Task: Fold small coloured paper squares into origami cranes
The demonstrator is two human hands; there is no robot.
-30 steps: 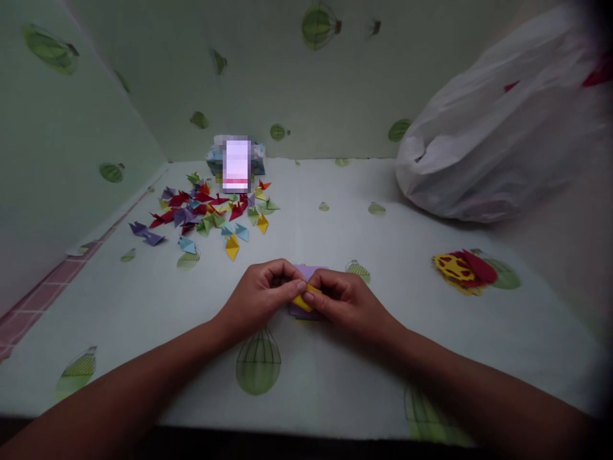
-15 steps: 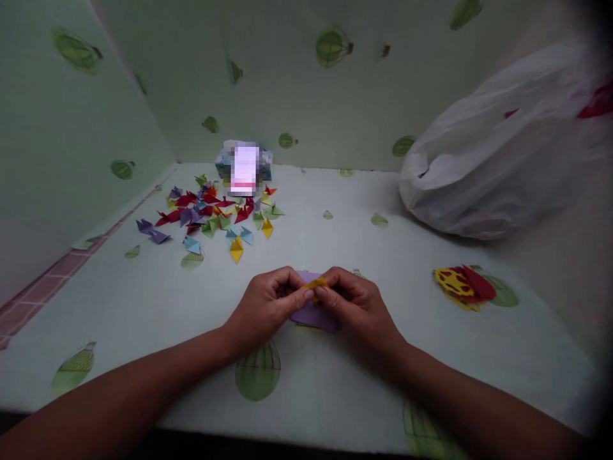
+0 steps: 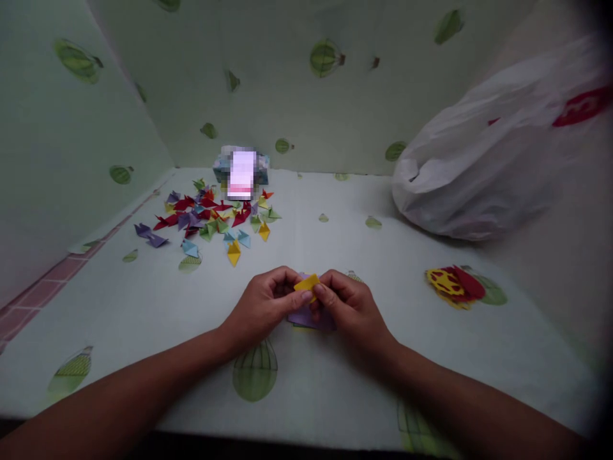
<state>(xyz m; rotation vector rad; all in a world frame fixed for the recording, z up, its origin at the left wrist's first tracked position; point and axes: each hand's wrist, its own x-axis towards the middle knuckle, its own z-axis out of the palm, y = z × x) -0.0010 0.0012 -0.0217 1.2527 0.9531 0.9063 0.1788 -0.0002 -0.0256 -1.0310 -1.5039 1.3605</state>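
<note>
A small yellow folded paper piece [image 3: 307, 283] is pinched between both my hands, just above the table. My left hand [image 3: 265, 302] grips its left end with thumb and fingers curled. My right hand [image 3: 345, 305] grips its right end the same way. Under the hands lies a small stack of purple paper sheets [image 3: 306, 317] on the table [image 3: 335, 377]. Most of the yellow piece is hidden by my fingers.
A scatter of several folded paper pieces [image 3: 211, 216] in red, purple, green, blue and yellow lies at the far left. A small box [image 3: 241, 168] stands behind them. A white plastic bag [image 3: 493, 147] fills the far right. Red and yellow cut paper [image 3: 454, 285] lies right.
The yellow piece has been turned and lifted slightly between my fingertips; more of its flat face shows now. Both hands stay in the same place over the purple sheets.
</note>
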